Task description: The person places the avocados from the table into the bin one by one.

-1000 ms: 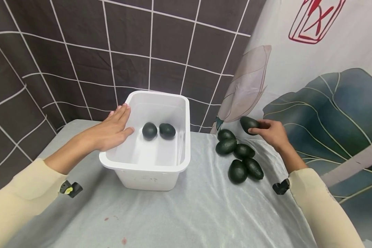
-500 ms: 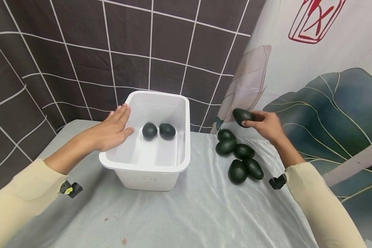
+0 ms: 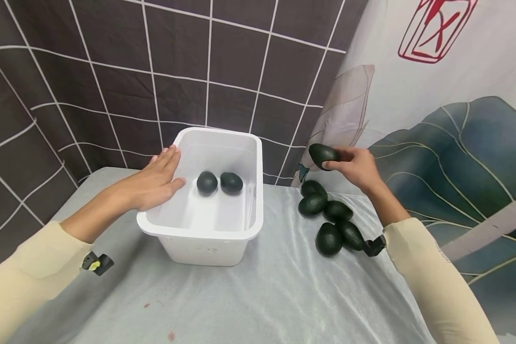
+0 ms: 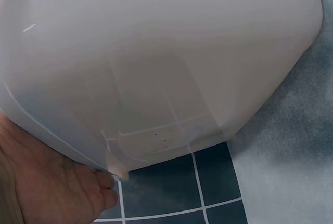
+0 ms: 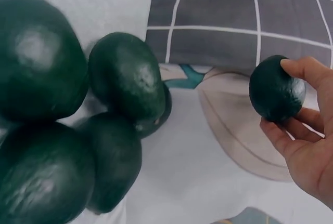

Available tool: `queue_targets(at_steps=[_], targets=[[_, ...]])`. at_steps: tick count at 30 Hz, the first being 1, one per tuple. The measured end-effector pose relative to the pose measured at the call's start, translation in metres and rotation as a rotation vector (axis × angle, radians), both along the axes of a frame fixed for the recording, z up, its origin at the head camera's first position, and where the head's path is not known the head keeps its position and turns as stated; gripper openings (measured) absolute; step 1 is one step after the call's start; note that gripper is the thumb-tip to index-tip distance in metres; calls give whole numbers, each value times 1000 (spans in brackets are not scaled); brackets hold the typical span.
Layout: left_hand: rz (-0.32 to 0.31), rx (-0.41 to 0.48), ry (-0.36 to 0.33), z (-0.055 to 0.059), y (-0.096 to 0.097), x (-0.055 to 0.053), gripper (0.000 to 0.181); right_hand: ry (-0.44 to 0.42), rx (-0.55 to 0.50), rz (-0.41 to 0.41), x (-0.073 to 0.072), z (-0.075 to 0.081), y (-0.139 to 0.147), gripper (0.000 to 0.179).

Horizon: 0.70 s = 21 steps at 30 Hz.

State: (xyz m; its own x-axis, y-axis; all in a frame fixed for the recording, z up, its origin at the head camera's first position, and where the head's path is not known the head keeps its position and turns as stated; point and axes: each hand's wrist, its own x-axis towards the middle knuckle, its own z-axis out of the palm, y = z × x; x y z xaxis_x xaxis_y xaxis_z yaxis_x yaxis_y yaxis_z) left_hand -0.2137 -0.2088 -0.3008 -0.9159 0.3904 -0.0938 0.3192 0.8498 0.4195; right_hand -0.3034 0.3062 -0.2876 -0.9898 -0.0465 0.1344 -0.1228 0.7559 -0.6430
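Observation:
My right hand [image 3: 356, 166] pinches a dark green avocado [image 3: 323, 156] between thumb and fingers, above the table's back edge. In the right wrist view the same avocado [image 5: 276, 89] is gripped near its end. Below it, several more avocados [image 3: 313, 205] lie in a cluster on the cloth. My left hand [image 3: 152, 184] rests with straight fingers on the left rim of a white plastic tub [image 3: 199, 233]. Two avocados [image 3: 207, 183] lie on the tub's floor. From the left wrist, the hand [image 4: 57, 193] shows against the tub's outer wall [image 4: 156, 78].
A grey-blue cloth [image 3: 258, 296] covers the table. Behind the tub hangs a dark curtain with a white grid [image 3: 178, 102]. To the right is a white fabric with a large leaf print [image 3: 477, 157].
My right hand has moved left and slightly up with the avocado, nearer to the tub. The left hand stays on the rim, and the cluster and tub have not moved.

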Motion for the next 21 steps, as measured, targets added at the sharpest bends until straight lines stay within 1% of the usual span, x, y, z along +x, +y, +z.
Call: queue_targets(at_steps=[6, 12, 21], targets=[[-1, -2, 3, -1, 1, 0, 85, 30, -18, 19, -2, 4, -16, 60], [-2, -6, 7, -1, 0, 0, 84, 50, -35, 36, -5, 10, -31, 62], [-3, -9, 2, 0, -2, 0, 84, 45, -50, 80, -10, 16, -50, 66]])
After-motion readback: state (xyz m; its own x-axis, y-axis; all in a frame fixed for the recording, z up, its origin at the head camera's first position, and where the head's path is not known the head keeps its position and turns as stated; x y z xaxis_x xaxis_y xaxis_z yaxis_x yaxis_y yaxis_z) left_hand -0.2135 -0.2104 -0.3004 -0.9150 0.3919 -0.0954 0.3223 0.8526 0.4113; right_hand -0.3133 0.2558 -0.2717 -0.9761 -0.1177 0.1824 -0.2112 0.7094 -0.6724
